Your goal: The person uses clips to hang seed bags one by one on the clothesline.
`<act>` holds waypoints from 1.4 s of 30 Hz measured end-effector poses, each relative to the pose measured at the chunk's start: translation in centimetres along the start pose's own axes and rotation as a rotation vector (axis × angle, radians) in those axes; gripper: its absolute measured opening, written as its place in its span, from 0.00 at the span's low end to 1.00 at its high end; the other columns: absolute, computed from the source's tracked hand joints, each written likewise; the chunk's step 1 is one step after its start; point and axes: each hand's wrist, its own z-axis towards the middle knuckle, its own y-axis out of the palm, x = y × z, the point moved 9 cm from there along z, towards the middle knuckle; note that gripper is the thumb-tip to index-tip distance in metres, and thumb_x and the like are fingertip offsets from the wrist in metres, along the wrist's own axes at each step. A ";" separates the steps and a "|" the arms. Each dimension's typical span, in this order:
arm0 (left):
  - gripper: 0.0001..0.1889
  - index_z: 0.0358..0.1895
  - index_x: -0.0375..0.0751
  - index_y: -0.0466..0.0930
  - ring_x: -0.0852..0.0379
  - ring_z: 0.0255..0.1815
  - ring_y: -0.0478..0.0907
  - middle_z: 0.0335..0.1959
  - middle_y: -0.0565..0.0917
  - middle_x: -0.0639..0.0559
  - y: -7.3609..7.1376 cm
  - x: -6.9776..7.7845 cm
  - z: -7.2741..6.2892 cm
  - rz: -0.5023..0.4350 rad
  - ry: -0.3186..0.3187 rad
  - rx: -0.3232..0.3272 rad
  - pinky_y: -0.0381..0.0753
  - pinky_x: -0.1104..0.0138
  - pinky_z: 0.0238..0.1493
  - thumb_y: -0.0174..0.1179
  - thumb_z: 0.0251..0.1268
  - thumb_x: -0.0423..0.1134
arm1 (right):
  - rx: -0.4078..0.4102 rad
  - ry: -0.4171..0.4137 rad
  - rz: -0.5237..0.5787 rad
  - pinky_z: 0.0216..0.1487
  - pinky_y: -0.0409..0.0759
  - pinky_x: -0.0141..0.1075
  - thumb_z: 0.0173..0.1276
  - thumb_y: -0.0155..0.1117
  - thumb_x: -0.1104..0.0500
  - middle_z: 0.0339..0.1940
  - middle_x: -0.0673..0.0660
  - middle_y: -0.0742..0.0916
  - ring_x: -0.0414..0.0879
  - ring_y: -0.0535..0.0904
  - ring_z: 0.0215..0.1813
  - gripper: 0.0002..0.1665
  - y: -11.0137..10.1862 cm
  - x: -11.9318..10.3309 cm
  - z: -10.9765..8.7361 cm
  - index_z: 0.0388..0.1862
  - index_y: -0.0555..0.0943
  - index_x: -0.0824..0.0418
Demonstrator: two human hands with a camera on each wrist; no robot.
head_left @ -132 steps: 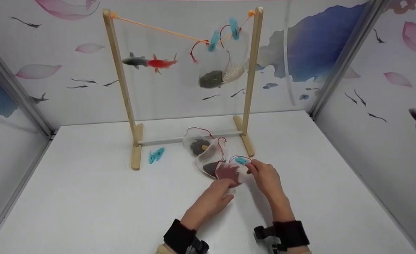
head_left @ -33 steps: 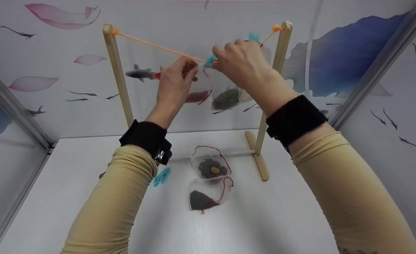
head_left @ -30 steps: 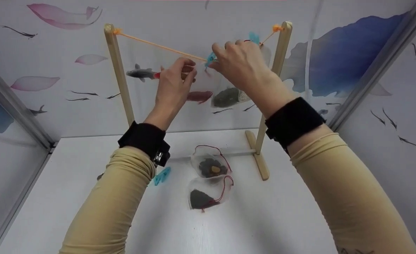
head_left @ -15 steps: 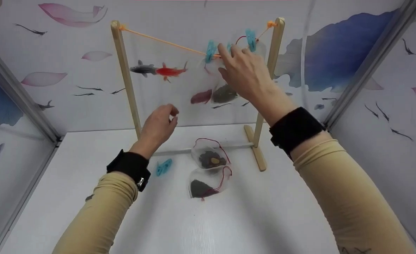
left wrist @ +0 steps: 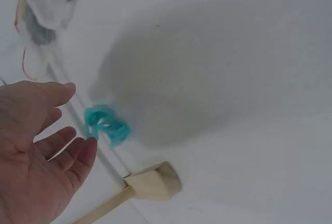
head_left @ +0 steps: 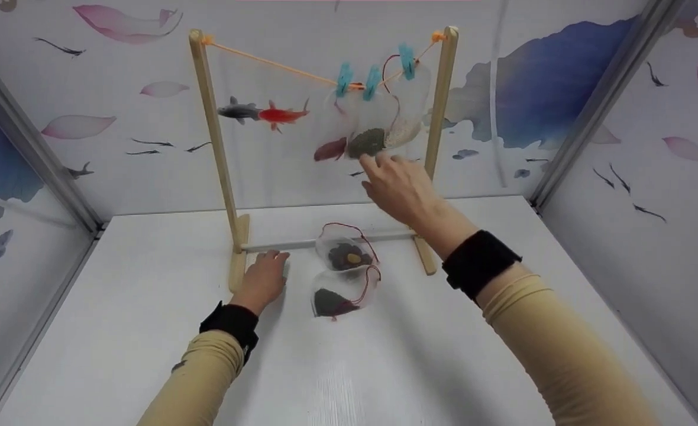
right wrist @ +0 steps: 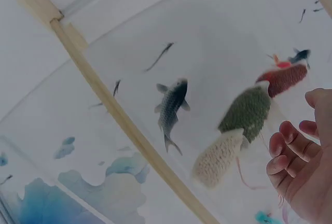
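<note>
Released red bag (head_left: pixel 330 149) on line (head_left: pixel 266 59) and lowered right hand (head_left: pixel 405 188) and left hand (head_left: pixel 262 280), both loosely open and empty, leaving two bags (head_left: pixel 349 257) unhung.

A white tabletop (head_left: pixel 319 367) carries a wooden stand (head_left: pixel 281 244) near its far edge. About midway between the side edges lie two sheer, red-corded pouches (head_left: pixel 347 256). Teal clips (left wrist: pixel 116 129) lie beside the stand's foot nearer the left edge.

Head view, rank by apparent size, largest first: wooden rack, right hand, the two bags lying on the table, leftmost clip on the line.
1. Wooden rack
2. Right hand
3. Rear bag and front bag: look alike, not ranked
4. Leftmost clip
</note>
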 end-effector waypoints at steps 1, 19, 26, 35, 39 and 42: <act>0.24 0.67 0.32 0.70 0.35 0.69 0.70 0.67 0.72 0.32 0.5 0.0 -0.2 0.029 0.005 0.009 0.77 0.46 0.63 0.58 0.69 0.29 | -0.020 -0.004 0.006 0.29 0.84 0.48 0.74 0.60 0.52 0.36 0.61 0.85 0.57 0.84 0.34 0.18 0.8 -0.5 -0.6 0.55 0.75 0.63; 0.09 0.47 0.37 0.76 0.42 0.41 0.84 0.41 0.83 0.39 0.8 1.6 -2.7 0.092 0.134 0.359 0.84 0.55 0.40 0.61 0.66 0.26 | -0.497 -0.173 0.568 0.44 0.83 0.39 0.75 0.60 0.53 0.42 0.55 0.88 0.46 0.84 0.42 0.15 15.0 -14.6 -13.0 0.53 0.82 0.60; 0.12 0.52 0.45 0.79 0.48 0.46 0.83 0.46 0.80 0.43 1.0 4.5 -4.0 -0.308 0.115 0.249 0.85 0.56 0.47 0.63 0.68 0.33 | -0.456 -0.013 0.708 0.57 0.81 0.42 0.77 0.56 0.55 0.50 0.57 0.88 0.49 0.84 0.54 0.20 15.5 -14.0 -14.9 0.62 0.76 0.62; 0.11 0.50 0.45 0.79 0.56 0.46 0.87 0.46 0.87 0.49 2.1 8.2 -5.6 -0.740 0.112 0.138 0.86 0.63 0.48 0.65 0.68 0.40 | -0.376 0.304 1.103 0.56 0.81 0.46 0.82 0.44 0.44 0.55 0.62 0.86 0.53 0.84 0.55 0.26 15.7 -10.6 -16.9 0.66 0.71 0.59; 0.13 0.53 0.44 0.79 0.55 0.50 0.87 0.48 0.87 0.48 3.0 9.0 -5.7 -0.908 0.081 0.073 0.86 0.64 0.50 0.64 0.69 0.43 | -0.331 0.407 1.151 0.39 0.78 0.34 0.81 0.44 0.42 0.37 0.57 0.85 0.43 0.80 0.36 0.23 16.0 -9.0 -17.6 0.51 0.75 0.59; 0.17 0.55 0.39 0.77 0.53 0.51 0.87 0.50 0.86 0.44 3.4 9.6 -5.5 -1.061 0.075 0.038 0.86 0.62 0.50 0.64 0.69 0.44 | -0.332 0.455 1.167 0.31 0.72 0.30 0.81 0.42 0.40 0.27 0.50 0.79 0.39 0.73 0.28 0.27 16.1 -8.3 -18.0 0.42 0.75 0.61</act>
